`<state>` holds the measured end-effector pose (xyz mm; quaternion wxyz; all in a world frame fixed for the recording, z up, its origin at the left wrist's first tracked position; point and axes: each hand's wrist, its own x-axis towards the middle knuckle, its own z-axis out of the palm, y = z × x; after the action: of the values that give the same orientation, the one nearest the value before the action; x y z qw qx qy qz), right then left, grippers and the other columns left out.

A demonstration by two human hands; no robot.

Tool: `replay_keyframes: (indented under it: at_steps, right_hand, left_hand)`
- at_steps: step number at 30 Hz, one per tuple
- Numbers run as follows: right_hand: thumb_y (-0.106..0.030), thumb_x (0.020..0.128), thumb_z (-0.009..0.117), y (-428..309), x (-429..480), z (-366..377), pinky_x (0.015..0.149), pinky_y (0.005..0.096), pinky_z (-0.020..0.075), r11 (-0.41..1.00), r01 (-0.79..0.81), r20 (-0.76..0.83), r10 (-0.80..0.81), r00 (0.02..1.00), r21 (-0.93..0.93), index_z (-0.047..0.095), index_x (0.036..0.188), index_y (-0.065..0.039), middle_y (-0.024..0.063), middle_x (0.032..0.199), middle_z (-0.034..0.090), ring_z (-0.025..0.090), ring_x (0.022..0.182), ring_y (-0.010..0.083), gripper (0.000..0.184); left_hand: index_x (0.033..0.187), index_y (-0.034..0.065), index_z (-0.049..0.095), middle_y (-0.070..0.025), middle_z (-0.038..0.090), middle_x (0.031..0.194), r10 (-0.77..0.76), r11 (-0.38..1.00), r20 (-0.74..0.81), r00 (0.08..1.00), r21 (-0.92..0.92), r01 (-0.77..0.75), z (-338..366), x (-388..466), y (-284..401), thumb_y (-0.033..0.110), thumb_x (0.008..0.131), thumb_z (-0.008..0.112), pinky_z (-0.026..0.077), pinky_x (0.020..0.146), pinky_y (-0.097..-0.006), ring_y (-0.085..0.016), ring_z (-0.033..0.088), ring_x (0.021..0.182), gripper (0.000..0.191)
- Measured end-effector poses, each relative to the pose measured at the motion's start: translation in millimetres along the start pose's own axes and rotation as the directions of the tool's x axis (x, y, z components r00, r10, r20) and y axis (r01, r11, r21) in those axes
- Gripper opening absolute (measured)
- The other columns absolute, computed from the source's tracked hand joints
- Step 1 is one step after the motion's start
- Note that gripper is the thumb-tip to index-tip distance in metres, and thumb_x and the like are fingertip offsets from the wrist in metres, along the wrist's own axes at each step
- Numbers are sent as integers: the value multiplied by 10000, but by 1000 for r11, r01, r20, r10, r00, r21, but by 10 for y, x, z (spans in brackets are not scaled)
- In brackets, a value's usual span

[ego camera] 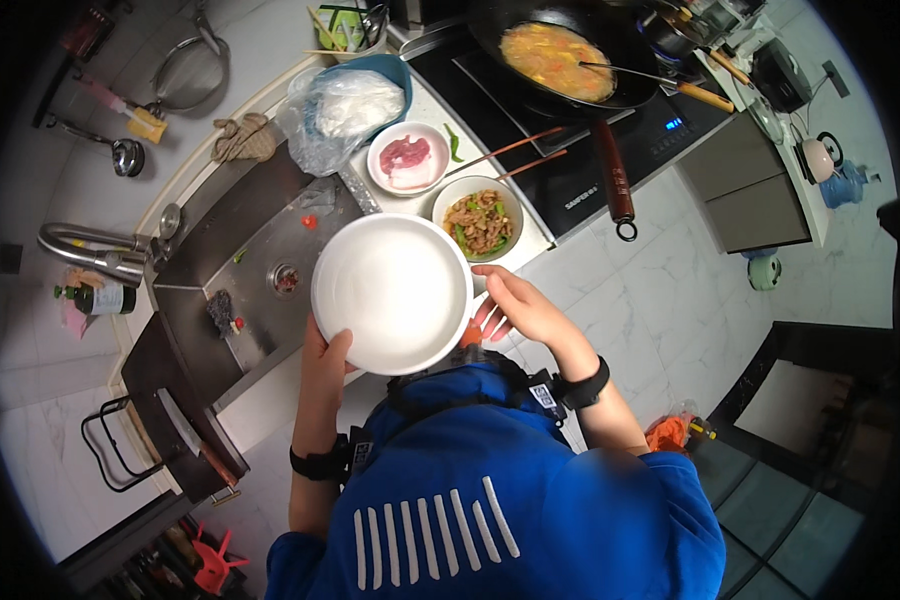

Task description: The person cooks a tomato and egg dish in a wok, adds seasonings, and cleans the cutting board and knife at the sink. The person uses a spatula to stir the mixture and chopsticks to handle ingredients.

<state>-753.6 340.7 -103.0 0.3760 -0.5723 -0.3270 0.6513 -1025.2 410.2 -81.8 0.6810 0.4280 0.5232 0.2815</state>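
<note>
A large round white bowl (394,294), with nothing in it, is held over the front edge of the sink. My left hand (328,349) grips its lower left rim, thumb on the rim and the fingers mostly hidden beneath. Close to the bowl's right side is my right hand (521,304), its fingers apart and curved, holding nothing. Just beyond stands a bowl of cooked meat with green peppers (481,221), a pair of wooden chopsticks (506,154) reaching from it towards the cooktop. A smaller white bowl with raw meat (409,157) sits behind that.
A wok of soup (559,64) with a ladle stands on the black cooktop (585,180), its handle (615,176) jutting over the front. The steel sink (270,225) lies left, below a faucet (97,247). A kitchen knife (195,435) rests on a dark board (157,375).
</note>
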Motion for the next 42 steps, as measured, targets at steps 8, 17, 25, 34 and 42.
replay_keyframes:
  at_steps: [8,17,25,34,42]
  right_hand:
    - [-89,828,514,310,-689,-353,715,263,470,979,156,-343,-104,933,128,490,1177,30,90,984,613,582,831,138,369]
    - [-160,800,456,887,-773,-1618,434,271,486,977,181,-793,-19,610,116,501,1032,52,123,795,600,585,564,183,317]
    - [-195,870,441,901,364,-2107,501,297,513,963,196,-772,17,636,183,508,1063,6,115,818,608,600,590,207,287]
    - [-171,869,442,734,643,-2167,550,318,547,963,207,-687,-31,726,175,483,1068,35,143,833,613,624,618,227,290]
    - [-558,865,459,883,233,-1838,413,264,410,950,220,-821,61,568,222,516,985,-28,92,590,553,512,451,177,547]
  left_hand:
    - [1405,91,193,-154,477,1203,-167,977,446,879,194,87,611,-80,207,180,949,404,535,764,-305,-205,600,960,510]
    - [1295,66,415,-105,578,1028,-37,989,50,998,146,30,19,-202,295,253,942,422,504,752,-283,-196,611,906,400]
    - [1211,69,492,-54,596,992,28,998,-262,965,-40,-39,-240,-601,-287,226,923,491,479,763,-281,-153,592,899,328]
    - [1075,51,574,-36,609,865,187,973,-809,557,231,9,-1614,-1262,-972,119,890,522,473,680,-250,-112,584,774,204]
    - [1063,-26,545,-200,572,975,381,669,-839,388,540,511,-3002,-1574,-1168,123,735,665,465,812,-397,-344,569,913,380]
